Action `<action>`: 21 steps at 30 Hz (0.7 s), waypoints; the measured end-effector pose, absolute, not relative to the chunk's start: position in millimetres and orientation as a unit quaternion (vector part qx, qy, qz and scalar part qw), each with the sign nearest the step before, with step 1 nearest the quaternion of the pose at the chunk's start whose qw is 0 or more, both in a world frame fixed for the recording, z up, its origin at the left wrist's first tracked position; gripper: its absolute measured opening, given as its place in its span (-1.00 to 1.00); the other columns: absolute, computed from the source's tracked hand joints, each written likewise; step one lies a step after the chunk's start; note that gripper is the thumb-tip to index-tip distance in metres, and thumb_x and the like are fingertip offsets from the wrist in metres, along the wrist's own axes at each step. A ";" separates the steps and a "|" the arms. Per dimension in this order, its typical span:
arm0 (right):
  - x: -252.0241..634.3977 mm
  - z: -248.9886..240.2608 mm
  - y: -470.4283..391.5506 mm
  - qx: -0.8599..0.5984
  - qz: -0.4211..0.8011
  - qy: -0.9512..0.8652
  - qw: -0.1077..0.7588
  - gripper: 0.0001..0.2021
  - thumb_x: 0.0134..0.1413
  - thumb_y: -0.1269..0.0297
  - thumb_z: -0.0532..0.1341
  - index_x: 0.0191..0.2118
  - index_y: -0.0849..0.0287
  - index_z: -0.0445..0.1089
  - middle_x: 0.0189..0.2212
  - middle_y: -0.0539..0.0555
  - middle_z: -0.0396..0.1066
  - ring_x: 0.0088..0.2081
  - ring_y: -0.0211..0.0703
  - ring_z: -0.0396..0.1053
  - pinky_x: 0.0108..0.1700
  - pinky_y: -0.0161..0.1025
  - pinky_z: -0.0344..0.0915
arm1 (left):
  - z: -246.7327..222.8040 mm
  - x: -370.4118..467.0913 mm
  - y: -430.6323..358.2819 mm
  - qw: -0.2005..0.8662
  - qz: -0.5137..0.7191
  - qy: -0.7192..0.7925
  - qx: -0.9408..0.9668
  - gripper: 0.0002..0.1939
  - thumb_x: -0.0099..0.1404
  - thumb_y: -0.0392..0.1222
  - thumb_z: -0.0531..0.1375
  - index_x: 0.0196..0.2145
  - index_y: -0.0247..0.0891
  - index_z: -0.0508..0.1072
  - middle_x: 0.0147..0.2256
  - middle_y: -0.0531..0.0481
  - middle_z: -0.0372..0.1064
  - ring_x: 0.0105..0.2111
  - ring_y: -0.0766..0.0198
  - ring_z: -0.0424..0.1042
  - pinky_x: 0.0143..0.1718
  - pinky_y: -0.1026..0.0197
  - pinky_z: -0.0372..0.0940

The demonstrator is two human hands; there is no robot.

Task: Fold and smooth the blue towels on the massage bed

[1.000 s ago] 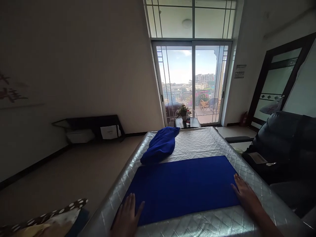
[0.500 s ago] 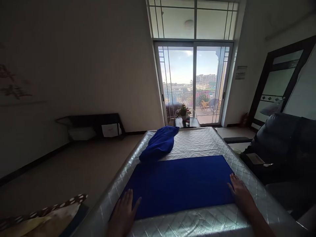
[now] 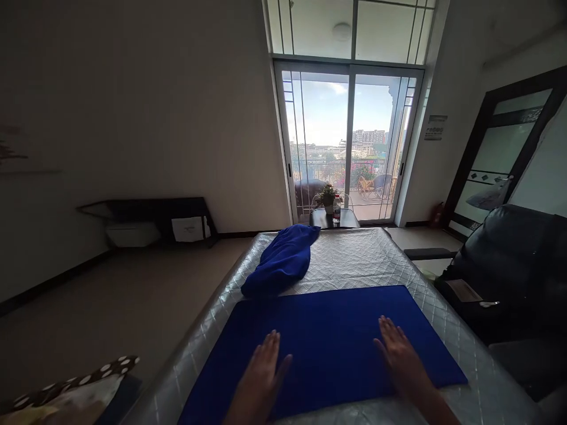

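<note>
left hand (image 3: 262, 373) flat on the blue cloth (image 3: 328, 348), fingers spread, gripping nothing | right hand (image 3: 398, 354) same deal, palm down on it | cloth lies smooth on the near end of the quilted table (image 3: 363, 257) | bundle (image 3: 281, 260) of blue fabric sits just behind it, left side

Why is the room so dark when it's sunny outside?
Head view: the glass door is far brighter than the room, so the walls go dim. Daylight gleams on the quilted cover. Both hands, left hand and right hand, look shadowy on the blue cloth. Straight edges bend near the picture's sides.
</note>
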State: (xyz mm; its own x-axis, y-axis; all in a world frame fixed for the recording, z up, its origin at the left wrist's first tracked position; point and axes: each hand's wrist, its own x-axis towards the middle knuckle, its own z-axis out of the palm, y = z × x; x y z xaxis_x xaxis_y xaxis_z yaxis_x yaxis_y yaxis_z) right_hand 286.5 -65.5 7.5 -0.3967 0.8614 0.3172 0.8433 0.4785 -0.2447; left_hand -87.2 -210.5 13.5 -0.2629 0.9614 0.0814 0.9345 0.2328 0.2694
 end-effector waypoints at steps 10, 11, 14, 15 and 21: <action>147.8 -0.7 -65.3 -0.379 0.082 -0.903 0.183 -0.44 0.48 0.16 -0.04 0.51 -0.02 0.05 0.48 0.11 0.00 0.49 0.14 0.03 0.45 0.21 0.18 | 8.7 15.0 -115.6 0.134 0.204 0.702 0.669 -0.30 0.57 0.11 -0.22 0.49 -0.30 0.04 0.49 -0.26 -0.05 0.50 -0.06 -0.10 0.51 -0.31 0.01; 148.2 -9.0 -63.7 -0.381 0.080 -0.903 0.182 -0.43 0.49 0.12 -0.04 0.52 -0.09 -0.03 0.49 0.06 -0.04 0.49 0.13 0.00 0.46 0.22 0.17 | -0.4 13.2 -115.2 0.132 0.205 0.700 0.671 -0.31 0.56 0.14 -0.20 0.49 -0.24 0.00 0.49 -0.20 -0.06 0.51 -0.05 -0.11 0.51 -0.31 0.01; 149.0 -28.9 -59.2 -0.390 0.083 -0.900 0.173 -0.35 0.49 -0.02 -0.06 0.52 -0.21 -0.38 0.49 -0.01 -0.13 0.49 0.10 -0.05 0.46 0.22 0.17 | -22.4 7.3 -114.3 0.123 0.198 0.701 0.674 -0.32 0.55 0.15 -0.16 0.50 -0.10 -0.13 0.50 -0.08 -0.11 0.50 -0.04 -0.12 0.51 -0.31 0.02; 148.5 -33.6 -57.8 -0.395 0.085 -0.899 0.170 -0.33 0.49 -0.03 -0.07 0.50 -0.22 -0.48 0.49 -0.01 -0.13 0.49 0.09 -0.04 0.45 0.22 0.19 | -27.5 5.8 -113.7 0.122 0.196 0.701 0.675 -0.32 0.55 0.14 -0.16 0.50 -0.07 -0.18 0.50 -0.06 -0.12 0.50 -0.04 -0.12 0.51 -0.31 0.03; 146.7 -42.2 -56.1 -0.399 0.085 -0.896 0.174 -0.28 0.48 -0.04 -0.08 0.45 -0.22 -0.65 0.50 -0.04 -0.19 0.49 0.10 -0.03 0.45 0.22 0.20 | -34.6 3.4 -112.3 0.133 0.185 0.708 0.668 -0.30 0.54 0.12 -0.11 0.50 -0.01 -0.28 0.52 0.02 -0.20 0.51 -0.02 -0.17 0.53 -0.27 0.00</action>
State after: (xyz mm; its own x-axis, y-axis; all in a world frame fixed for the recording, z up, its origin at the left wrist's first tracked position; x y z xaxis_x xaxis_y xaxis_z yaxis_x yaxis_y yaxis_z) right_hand 146.7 -56.1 -42.2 -0.6212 0.7448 0.2434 0.6858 0.6671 -0.2909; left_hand 3.4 -112.3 -34.6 -0.0719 0.9957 0.0587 0.8978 0.0390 0.4387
